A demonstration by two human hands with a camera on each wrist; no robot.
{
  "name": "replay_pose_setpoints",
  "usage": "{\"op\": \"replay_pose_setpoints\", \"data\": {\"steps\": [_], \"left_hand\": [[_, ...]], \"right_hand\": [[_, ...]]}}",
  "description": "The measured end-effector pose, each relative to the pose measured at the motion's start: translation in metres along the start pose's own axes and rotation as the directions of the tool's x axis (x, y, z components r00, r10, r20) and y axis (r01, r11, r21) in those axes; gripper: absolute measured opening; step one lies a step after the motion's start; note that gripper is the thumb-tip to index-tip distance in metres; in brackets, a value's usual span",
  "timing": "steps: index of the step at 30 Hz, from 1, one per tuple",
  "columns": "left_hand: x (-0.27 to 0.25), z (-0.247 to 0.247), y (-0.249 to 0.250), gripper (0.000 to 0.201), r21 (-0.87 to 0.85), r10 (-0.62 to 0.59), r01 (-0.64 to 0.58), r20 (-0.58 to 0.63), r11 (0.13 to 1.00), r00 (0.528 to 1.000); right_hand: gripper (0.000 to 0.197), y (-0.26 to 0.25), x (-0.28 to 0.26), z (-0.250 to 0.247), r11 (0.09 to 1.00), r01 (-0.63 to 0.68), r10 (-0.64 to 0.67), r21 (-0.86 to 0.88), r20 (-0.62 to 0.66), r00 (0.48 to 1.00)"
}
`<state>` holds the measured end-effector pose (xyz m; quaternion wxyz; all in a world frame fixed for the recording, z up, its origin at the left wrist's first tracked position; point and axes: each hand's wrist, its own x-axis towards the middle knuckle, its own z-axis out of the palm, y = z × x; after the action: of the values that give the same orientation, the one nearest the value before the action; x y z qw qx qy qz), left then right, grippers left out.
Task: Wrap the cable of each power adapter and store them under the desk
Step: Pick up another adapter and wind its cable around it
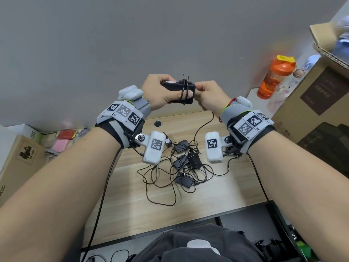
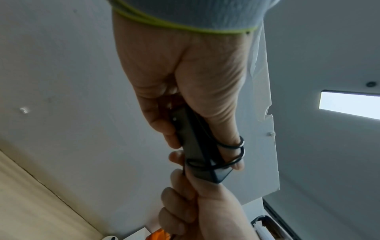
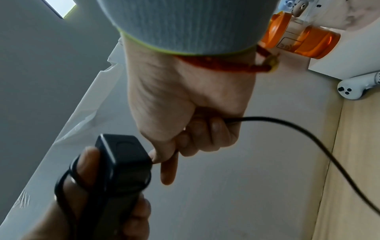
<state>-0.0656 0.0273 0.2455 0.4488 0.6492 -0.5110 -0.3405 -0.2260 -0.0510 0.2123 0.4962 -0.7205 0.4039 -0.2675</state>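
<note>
A black power adapter (image 1: 174,87) is held up in front of the grey wall, gripped by my left hand (image 1: 162,93) with the thumb along its side. Two turns of its thin black cable (image 1: 203,125) loop round the adapter (image 2: 197,149) and over my left thumb (image 2: 228,146). My right hand (image 1: 209,95) pinches the cable at the adapter's right end (image 3: 125,155), and the cable (image 3: 308,129) trails out of the fist down to the desk. Several more black adapters (image 1: 186,163) lie in a tangle of cables on the wooden desk (image 1: 132,201).
An orange shaker bottle (image 1: 275,78) stands at the back right beside large cardboard boxes (image 1: 309,103). Another cardboard box (image 1: 17,161) and small packets sit at the left. A round cable hole (image 1: 158,123) is in the desk's back edge. A white earbud case (image 3: 357,86) lies near the bottle.
</note>
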Motion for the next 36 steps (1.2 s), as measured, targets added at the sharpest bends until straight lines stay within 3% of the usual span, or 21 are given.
{"op": "replay_pose_setpoints", "data": {"steps": [9,15,21,29,36], "left_hand": [[0.008,-0.005,-0.003,0.043,-0.101,-0.027,0.009,-0.179,0.995,0.983],[0.011,-0.015,-0.011,0.055,0.064,-0.083,0.101,-0.243,0.993,0.967],[0.008,-0.019,-0.022,0.061,0.131,-0.087,0.117,-0.213,0.984,0.973],[0.003,-0.015,-0.019,0.054,0.179,-0.045,0.054,-0.054,0.982,0.998],[-0.003,-0.011,-0.006,0.043,0.075,0.007,-0.008,0.014,0.997,1.0]], "right_hand": [[0.026,-0.019,-0.024,0.012,0.977,0.099,-0.059,-0.19,0.205,0.977],[0.024,-0.032,-0.026,0.006,0.97,0.141,-0.088,-0.2,0.253,0.964],[0.021,-0.042,-0.014,-0.005,0.961,0.245,-0.228,-0.129,0.135,0.964],[0.019,-0.041,0.004,-0.019,0.957,0.268,-0.273,-0.109,-0.025,0.962],[0.022,-0.029,0.006,-0.015,0.979,0.196,-0.2,-0.06,-0.057,0.978]]}}
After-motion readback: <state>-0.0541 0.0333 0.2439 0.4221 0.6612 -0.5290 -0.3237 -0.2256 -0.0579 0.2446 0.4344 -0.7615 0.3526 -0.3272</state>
